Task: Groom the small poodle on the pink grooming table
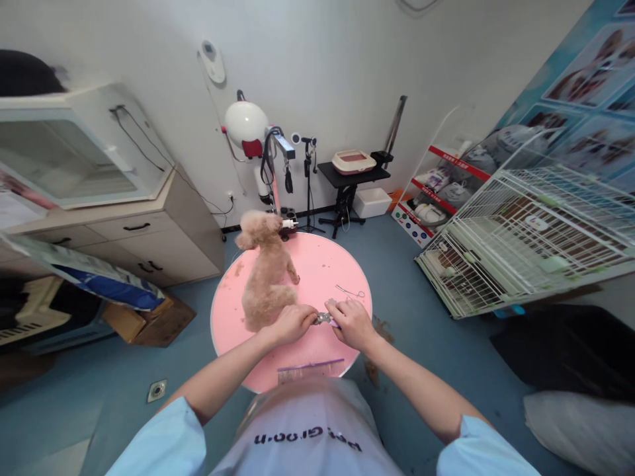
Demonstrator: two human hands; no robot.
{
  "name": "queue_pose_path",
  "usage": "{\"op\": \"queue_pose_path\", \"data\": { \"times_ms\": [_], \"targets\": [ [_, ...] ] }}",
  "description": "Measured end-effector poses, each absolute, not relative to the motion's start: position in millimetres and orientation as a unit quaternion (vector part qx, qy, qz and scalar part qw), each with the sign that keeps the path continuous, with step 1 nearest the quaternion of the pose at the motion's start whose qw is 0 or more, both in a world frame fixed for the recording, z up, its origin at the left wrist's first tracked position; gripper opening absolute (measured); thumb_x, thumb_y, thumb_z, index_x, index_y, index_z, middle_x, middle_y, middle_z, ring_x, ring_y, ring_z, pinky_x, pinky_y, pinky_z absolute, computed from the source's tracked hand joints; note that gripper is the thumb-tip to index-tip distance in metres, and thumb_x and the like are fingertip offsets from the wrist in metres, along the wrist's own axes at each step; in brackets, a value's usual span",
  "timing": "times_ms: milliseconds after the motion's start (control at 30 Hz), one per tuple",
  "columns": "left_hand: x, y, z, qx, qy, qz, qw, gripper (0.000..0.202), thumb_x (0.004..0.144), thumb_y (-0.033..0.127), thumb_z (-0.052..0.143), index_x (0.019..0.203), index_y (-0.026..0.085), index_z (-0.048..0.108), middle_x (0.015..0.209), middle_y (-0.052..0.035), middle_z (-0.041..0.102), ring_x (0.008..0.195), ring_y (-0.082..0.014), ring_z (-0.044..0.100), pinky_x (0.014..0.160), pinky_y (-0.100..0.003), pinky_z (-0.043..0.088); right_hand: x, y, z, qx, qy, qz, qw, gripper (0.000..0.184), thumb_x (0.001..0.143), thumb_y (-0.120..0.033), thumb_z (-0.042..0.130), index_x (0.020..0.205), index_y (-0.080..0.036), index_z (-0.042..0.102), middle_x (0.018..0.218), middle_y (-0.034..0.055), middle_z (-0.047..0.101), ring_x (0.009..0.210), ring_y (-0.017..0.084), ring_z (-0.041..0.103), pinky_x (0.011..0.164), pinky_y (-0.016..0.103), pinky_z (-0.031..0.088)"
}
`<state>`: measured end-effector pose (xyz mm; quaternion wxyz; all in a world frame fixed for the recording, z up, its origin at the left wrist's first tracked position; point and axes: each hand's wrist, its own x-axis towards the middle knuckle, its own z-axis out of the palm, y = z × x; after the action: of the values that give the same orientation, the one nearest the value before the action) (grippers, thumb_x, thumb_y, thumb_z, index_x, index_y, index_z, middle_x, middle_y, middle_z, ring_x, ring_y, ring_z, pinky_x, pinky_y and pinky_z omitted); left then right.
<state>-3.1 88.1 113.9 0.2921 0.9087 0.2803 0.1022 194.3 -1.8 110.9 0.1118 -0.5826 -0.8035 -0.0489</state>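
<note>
In my right hand [354, 322], closed round the lilac handles, is a pair of pet nail clippers [323, 318]. Its metal head points left, toward my left hand [296, 323]. The left fingers are pinched together right at the clippers' head; what they grip, if anything, is hidden. A curly apricot poodle-like dog [268, 284] sits on the round pink table [322, 254], its rear beside my left hand. Scissors [351, 291] lie on the table beyond my right hand. A purple-backed metal comb [311, 369] lies at the near edge.
Behind the table stand a white-and-red dryer [247, 124] and a black stand with a pale tray [353, 162]. Wire cages [536, 225] are on the right, a cabinet [163, 225] on the left. Hair clumps [372, 372] lie on the floor.
</note>
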Motion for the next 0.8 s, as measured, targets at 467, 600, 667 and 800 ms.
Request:
{"op": "queue_pose_path", "data": {
  "times_ms": [467, 600, 667, 800],
  "targets": [
    [-2.8, 87.9, 116.5, 0.907, 0.288, 0.103, 0.29, 0.035, 0.094, 0.03, 0.034, 0.087, 0.019, 0.067, 0.085, -0.0015, 0.069, 0.077, -0.013, 0.06, 0.069, -0.022, 0.039, 190.6, -1.1, 110.0, -0.591, -0.797, -0.064, 0.102, 0.044, 0.083, -0.026, 0.05, 0.126, -0.014, 0.053, 0.09, 0.0121, 0.06, 0.083, 0.023, 0.051, 0.07, 0.033, 0.032],
    [-2.8, 88.6, 117.6, 0.906, 0.287, 0.102, 0.294, 0.033, 0.093, 0.03, 0.036, 0.085, 0.019, 0.067, 0.084, -0.0007, 0.069, 0.076, -0.0127, 0.06, 0.069, -0.021, 0.039, 189.7, -1.5, 112.0, -0.595, -0.796, -0.063, 0.092, 0.045, 0.083, -0.026, 0.051, 0.126, -0.014, 0.052, 0.092, 0.0129, 0.061, 0.084, 0.023, 0.052, 0.071, 0.034, 0.033],
    [-2.8, 88.5, 119.6, 0.905, 0.286, 0.103, 0.298, 0.034, 0.093, 0.029, 0.035, 0.085, 0.019, 0.067, 0.084, -0.0009, 0.069, 0.076, -0.0128, 0.06, 0.069, -0.022, 0.039, 189.5, -1.8, 112.7, -0.595, -0.798, -0.051, 0.085, 0.046, 0.082, -0.026, 0.052, 0.126, -0.014, 0.052, 0.093, 0.0127, 0.062, 0.085, 0.023, 0.053, 0.07, 0.033, 0.034],
    [-3.5, 87.4, 125.3, 0.904, 0.279, 0.1, 0.308, 0.033, 0.093, 0.027, 0.035, 0.085, 0.019, 0.065, 0.086, -0.0006, 0.069, 0.077, -0.0131, 0.061, 0.069, -0.022, 0.04, 189.1, -2.7, 111.3, -0.61, -0.789, -0.028, 0.067, 0.049, 0.081, -0.027, 0.053, 0.128, -0.015, 0.05, 0.095, 0.0126, 0.064, 0.082, 0.022, 0.057, 0.069, 0.031, 0.037]
  ]
}}
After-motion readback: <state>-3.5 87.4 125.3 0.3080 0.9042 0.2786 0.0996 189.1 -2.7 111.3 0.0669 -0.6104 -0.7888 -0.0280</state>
